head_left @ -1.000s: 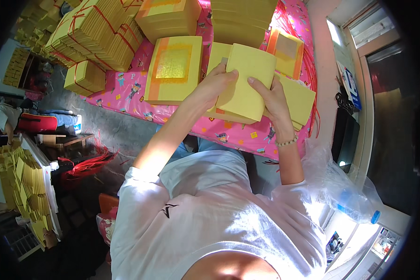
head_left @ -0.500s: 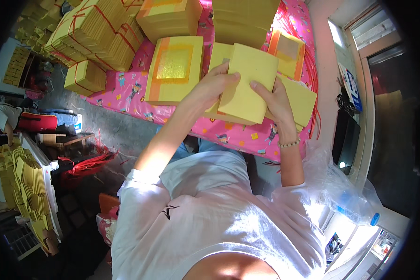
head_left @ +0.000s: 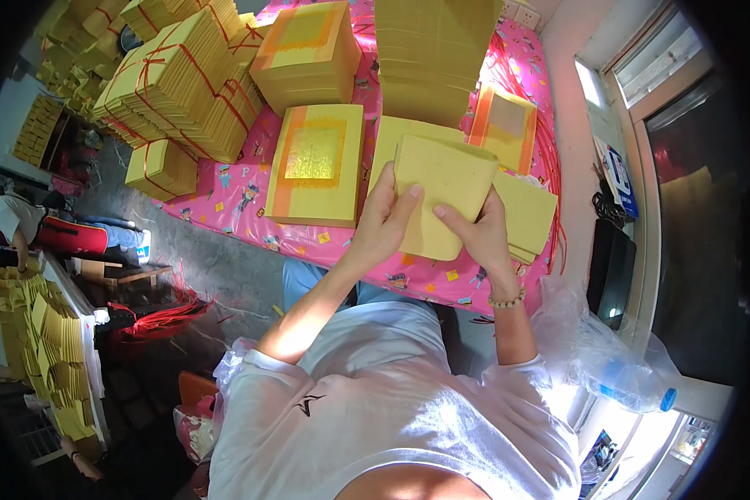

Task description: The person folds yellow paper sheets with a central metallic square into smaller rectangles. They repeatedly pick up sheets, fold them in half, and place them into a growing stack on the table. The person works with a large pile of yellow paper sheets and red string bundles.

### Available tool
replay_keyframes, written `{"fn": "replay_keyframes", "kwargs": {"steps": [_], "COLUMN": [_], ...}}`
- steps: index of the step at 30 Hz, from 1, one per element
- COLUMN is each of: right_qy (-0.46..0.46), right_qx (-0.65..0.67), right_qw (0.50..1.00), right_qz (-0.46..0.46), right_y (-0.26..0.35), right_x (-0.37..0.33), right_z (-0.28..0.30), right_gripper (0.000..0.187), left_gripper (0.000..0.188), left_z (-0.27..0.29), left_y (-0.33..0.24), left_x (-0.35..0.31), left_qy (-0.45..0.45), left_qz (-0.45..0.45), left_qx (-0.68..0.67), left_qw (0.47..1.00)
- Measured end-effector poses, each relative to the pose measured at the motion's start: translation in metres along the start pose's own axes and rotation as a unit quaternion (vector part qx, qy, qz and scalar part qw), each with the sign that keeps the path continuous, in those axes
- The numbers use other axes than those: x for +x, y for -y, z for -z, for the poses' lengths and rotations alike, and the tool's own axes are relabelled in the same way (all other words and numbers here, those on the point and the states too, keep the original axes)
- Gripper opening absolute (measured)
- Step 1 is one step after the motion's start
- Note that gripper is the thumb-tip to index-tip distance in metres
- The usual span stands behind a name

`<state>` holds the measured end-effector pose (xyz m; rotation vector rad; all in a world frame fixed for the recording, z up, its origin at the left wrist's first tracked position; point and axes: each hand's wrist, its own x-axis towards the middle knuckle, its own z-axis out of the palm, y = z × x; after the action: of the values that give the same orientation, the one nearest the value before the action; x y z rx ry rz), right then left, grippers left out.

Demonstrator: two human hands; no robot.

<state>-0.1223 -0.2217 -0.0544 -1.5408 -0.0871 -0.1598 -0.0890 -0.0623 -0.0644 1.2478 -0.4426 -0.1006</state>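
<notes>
Between my hands is a wad of yellow paper sheets (head_left: 450,179), tilted, its far right edge slightly bowed. My left hand (head_left: 383,218) grips its left side, thumb on top. On the right side my right hand (head_left: 482,237) is closed the same way, thumb pressed on the face. Beneath and beyond the wad lies a yellow paper stack (head_left: 390,133), partly covered. To its right sits a lower yellow stack (head_left: 529,212). Left of my hands stands a thick paper stack (head_left: 315,162) topped with a gold square and an orange band.
A pink patterned cloth (head_left: 246,221) covers the table. Behind stand a tall yellow stack (head_left: 433,62) and string-tied bundles (head_left: 175,83). Red strings (head_left: 550,158) lie along the right edge, near a wall. A plastic bag (head_left: 575,333) hangs right. Another person (head_left: 25,221) is far left.
The view has shifted, so the table sits lower in the picture. Both hands have moved down toward the wad's near part, and the wad has tilted, its far edge now bowed.
</notes>
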Motion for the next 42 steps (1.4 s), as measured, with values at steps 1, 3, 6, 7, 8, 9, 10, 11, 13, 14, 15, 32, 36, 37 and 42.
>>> {"fn": "replay_keyframes", "kwargs": {"steps": [1,3,6,7,8,9,10,11,13,14,15,32,36,37,42], "right_qy": [-0.004,-0.016,-0.035,-0.040,-0.044,-0.046,-0.048,-0.050,-0.064,-0.071,-0.070,0.048,0.020,0.027,0.067], "right_qx": [0.001,0.013,0.024,0.015,0.005,0.007,0.009,0.011,0.030,0.040,0.034,-0.018,-0.027,-0.027,-0.051], "right_qw": [1.000,1.000,0.999,0.999,0.999,0.999,0.999,0.999,0.997,0.996,0.996,0.990,0.994,0.993,0.981], "right_qz": [0.005,0.007,-0.001,-0.003,-0.004,-0.006,-0.007,-0.009,-0.032,-0.043,-0.036,-0.133,-0.106,-0.112,-0.175], "right_y": [-0.001,0.000,0.005,0.006,0.006,0.006,0.005,0.005,0.005,0.004,0.002,-0.002,-0.008,-0.004,0.004], "right_x": [-0.002,-0.004,-0.007,-0.007,-0.008,-0.008,-0.008,-0.007,-0.005,-0.003,-0.002,-0.001,0.003,0.004,0.010], "right_z": [0.000,-0.001,-0.004,-0.005,-0.005,-0.006,-0.006,-0.006,-0.005,-0.004,-0.004,0.014,0.010,0.009,0.010], "right_gripper": [0.045,0.040,0.031,0.029,0.027,0.027,0.026,0.025,0.026,0.026,0.025,0.024,0.027,0.028,0.031], "left_gripper": [0.031,0.031,0.031,0.030,0.030,0.030,0.029,0.029,0.029,0.029,0.029,0.027,0.027,0.027,0.029], "left_z": [-0.001,-0.002,-0.004,-0.004,-0.004,-0.005,-0.004,-0.003,-0.001,0.001,0.002,0.015,0.018,0.019,0.028], "left_y": [0.000,-0.003,-0.006,-0.006,-0.006,-0.006,-0.006,-0.006,-0.006,-0.006,-0.006,-0.002,0.003,0.003,0.009], "left_x": [-0.002,-0.007,-0.011,-0.012,-0.013,-0.014,-0.014,-0.013,-0.013,-0.014,-0.014,-0.006,-0.001,0.001,0.013], "left_qy": [-0.002,-0.003,-0.009,-0.012,-0.017,-0.021,-0.025,-0.025,-0.024,-0.027,-0.028,-0.026,-0.022,-0.023,-0.022], "left_qz": [-0.010,-0.005,-0.005,-0.005,0.005,0.015,0.025,0.031,0.047,0.064,0.081,0.149,0.144,0.142,0.175], "left_qx": [0.007,0.005,0.016,0.021,0.006,-0.010,-0.025,-0.026,-0.030,-0.043,-0.056,-0.054,-0.047,-0.049,-0.028], "left_qw": [1.000,1.000,1.000,1.000,1.000,1.000,0.999,0.999,0.998,0.997,0.995,0.987,0.988,0.988,0.984]}}
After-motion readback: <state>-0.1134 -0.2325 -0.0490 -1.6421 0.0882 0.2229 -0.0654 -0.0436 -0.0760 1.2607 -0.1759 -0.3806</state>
